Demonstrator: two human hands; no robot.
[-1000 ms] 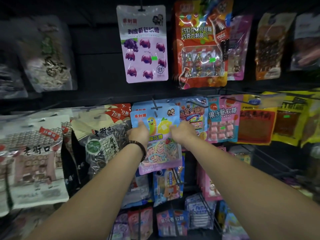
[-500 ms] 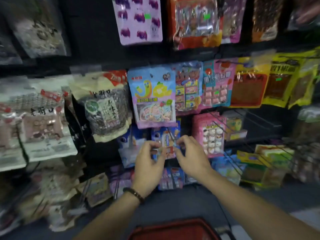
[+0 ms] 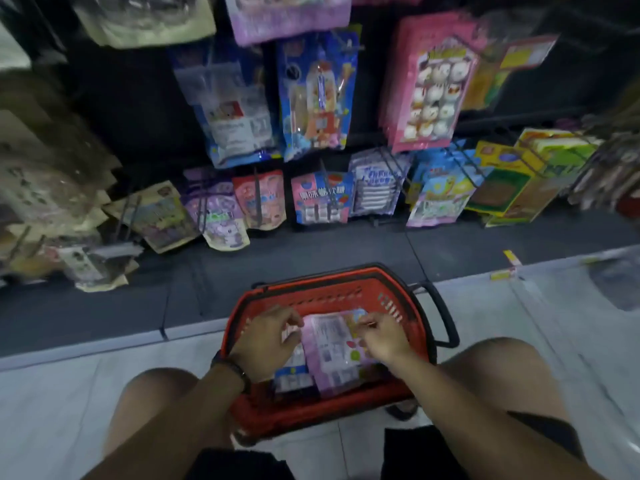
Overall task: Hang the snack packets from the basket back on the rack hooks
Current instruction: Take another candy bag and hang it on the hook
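Low in the middle of the frame, a red basket (image 3: 329, 295) sits on the pale tiled floor (image 3: 52, 393) between the person's bare knees, its black handle (image 3: 444, 315) folded out to the right. Both hands are down inside it, on a pink snack packet (image 3: 334, 355) that lies on top of the contents. The left hand (image 3: 266, 341), with a dark band (image 3: 232, 368) on its wrist, has its fingers curled round the packet's upper left edge; the right hand (image 3: 384, 339) pinches the packet at its upper right corner. The view is blurred, so the exact finger placement is hard to read. A blue-and-white packet (image 3: 291, 381) lies under the pink one, showing at its lower left. Across the upper half of the frame stands the rack (image 3: 138, 109), dark-backed and crowded with hanging goods: a tall blue packet (image 3: 317, 95) near the top centre, a pink pack of round white sweets (image 3: 429, 95) to its right, and below them a row of smaller packets on wire hooks — purple, pink, blue, then yellow-green boxes (image 3: 512, 174) toward the right edge. Brown and cream bags (image 3: 41, 174) fill the left edge.
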